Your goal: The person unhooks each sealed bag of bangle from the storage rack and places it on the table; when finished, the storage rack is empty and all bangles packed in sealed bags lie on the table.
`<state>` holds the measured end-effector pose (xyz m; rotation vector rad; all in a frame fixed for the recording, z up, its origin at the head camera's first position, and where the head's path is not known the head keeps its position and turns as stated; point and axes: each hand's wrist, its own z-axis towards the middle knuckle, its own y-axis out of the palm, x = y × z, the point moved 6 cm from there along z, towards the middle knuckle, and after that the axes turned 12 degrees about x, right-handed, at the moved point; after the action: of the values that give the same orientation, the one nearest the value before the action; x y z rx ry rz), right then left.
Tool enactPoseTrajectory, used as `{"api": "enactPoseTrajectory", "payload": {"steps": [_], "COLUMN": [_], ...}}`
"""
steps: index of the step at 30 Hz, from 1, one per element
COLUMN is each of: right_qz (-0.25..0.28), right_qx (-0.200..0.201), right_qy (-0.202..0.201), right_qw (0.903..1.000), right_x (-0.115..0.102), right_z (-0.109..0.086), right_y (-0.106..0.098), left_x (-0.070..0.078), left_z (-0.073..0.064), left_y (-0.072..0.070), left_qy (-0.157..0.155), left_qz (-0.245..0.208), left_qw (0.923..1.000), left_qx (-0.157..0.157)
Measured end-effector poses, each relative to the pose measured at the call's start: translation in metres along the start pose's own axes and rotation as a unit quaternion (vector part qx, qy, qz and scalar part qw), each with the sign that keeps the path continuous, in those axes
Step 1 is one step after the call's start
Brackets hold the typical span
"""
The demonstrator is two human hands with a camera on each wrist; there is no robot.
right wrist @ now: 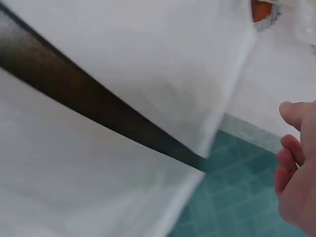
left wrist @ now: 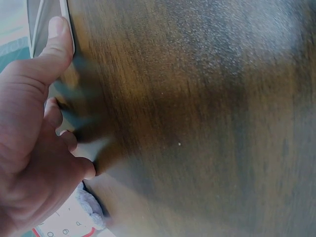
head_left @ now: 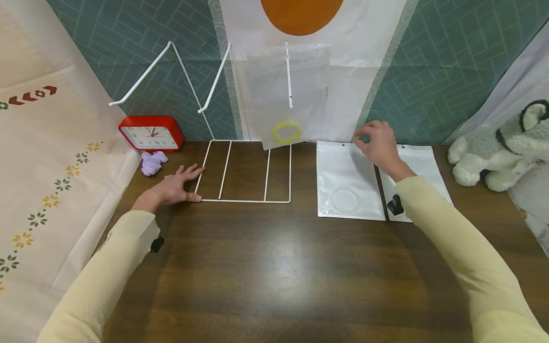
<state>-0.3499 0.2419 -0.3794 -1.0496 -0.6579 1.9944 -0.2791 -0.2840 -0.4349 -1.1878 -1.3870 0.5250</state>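
My left hand (head_left: 173, 186) rests on the table with its fingers spread, thumb and fingertips touching the left side of a white wire rack (head_left: 246, 201). From a prong of that rack hangs a clear plastic bag (head_left: 309, 95) showing a yellow ring (head_left: 286, 142) near its bottom. Over the far edge of two flat white pouches, my right hand (head_left: 379, 145) hovers, fingers loosely bent with nothing visible between them. The left pouch (head_left: 343, 166) shows a clear ring (head_left: 331, 200); my forearm partly covers the right pouch (head_left: 424, 166). In the right wrist view a dark gap separates the pouches.
A red clock (head_left: 173, 128) stands behind a small purple plush toy (head_left: 151, 163) at the left. A grey and white plush dog (head_left: 484, 152) sits at the right. Bare prongs (head_left: 146, 74) of the rack jut out at the upper left. Patterned cloth hangs behind the table (head_left: 279, 286).
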Motion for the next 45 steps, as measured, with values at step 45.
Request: {"api": "enactPoseTrajectory", "payload": {"steps": [45], "right_qz": [0.309], "right_qx": [0.024], "right_qy": [0.095], "right_qw": [0.946], "right_x": [-0.132], "right_z": [0.105], "right_y": [-0.072], "left_x": [-0.001], "left_z": [0.001], "left_y": [0.003], "left_qy": [-0.002], "left_qz": [0.001], "left_qw": [1.0], "left_qx": [-0.002]}}
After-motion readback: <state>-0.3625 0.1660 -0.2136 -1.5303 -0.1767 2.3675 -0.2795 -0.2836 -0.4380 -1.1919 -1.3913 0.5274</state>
